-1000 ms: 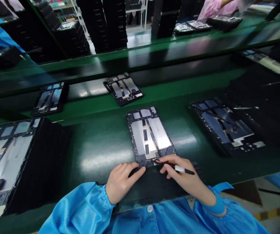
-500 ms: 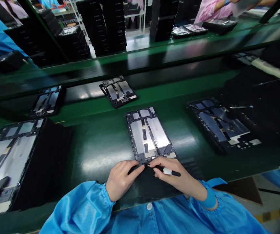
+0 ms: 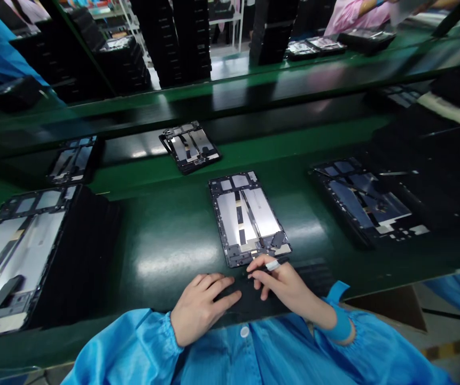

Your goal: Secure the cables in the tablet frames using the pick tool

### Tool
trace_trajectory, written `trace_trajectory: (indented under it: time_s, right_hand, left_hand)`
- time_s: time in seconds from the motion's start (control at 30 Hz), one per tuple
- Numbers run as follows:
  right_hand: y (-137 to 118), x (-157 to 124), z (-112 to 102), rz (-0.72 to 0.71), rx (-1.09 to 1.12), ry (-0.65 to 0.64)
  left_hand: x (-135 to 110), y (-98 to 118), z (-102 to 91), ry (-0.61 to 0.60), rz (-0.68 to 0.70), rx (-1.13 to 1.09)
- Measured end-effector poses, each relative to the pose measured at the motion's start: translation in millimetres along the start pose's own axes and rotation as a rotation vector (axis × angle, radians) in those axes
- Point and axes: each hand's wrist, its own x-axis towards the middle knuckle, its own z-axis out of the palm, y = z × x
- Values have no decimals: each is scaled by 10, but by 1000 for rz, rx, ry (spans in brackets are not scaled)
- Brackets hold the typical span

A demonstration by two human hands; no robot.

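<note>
An opened tablet [image 3: 259, 208] lies on the green bench in front of me, its metal plates, dark ribbon cables and small boards exposed. Just below its lower edge, my left hand [image 3: 203, 305] rests palm down on a dark mat [image 3: 238, 310], fingers stretched out and nothing in them. My right hand [image 3: 280, 280] hovers close to the tablet's lower right corner, thumb and fingers bent around a slim black and white pen-like tool [image 3: 272, 265]. Most of that tool is hidden by the fingers.
At left stands a tall stack of opened tablets [image 3: 33, 235]. Further off lie another stack [image 3: 73, 160] and a small pile [image 3: 192, 147]. To the right is a tablet [image 3: 364, 195] with loose parts. Co-workers' sleeves show behind the rail [image 3: 230, 80].
My right hand has turned, swinging the tool's white part up across the fingers. My left fingers have come away from the tablet's lower edge. The view has shifted slightly.
</note>
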Motion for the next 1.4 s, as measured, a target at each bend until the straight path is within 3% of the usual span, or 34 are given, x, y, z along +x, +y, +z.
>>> trace_trajectory:
  time_s: [0.23, 0.6, 0.8, 0.9, 1.03, 1.2, 1.4]
  right_hand:
    - [-188, 134, -65, -198, -417, -37]
    - [-274, 197, 12, -218, -676, -93]
    - [-180, 158, 43, -203, -600, -71]
    - [-143, 118, -43, -178, -376, -26]
    - [-327, 230, -241, -78, -103, 25]
    - [-579, 594, -303, 77, -121, -99]
    - [-507, 777, -221, 108, -199, -176]
  left_hand:
    - [-17, -9, 6, 0, 17, -18]
    - [-2, -11, -2, 11, 36, -9]
    - [6, -3, -3, 8, 22, -34]
    - [-10, 14, -2, 15, 10, -35]
    - [15, -25, -25, 51, 7, -59]
    - [164, -201, -50, 189, -39, -18]
    - [212, -283, 6, 206, -22, 33]
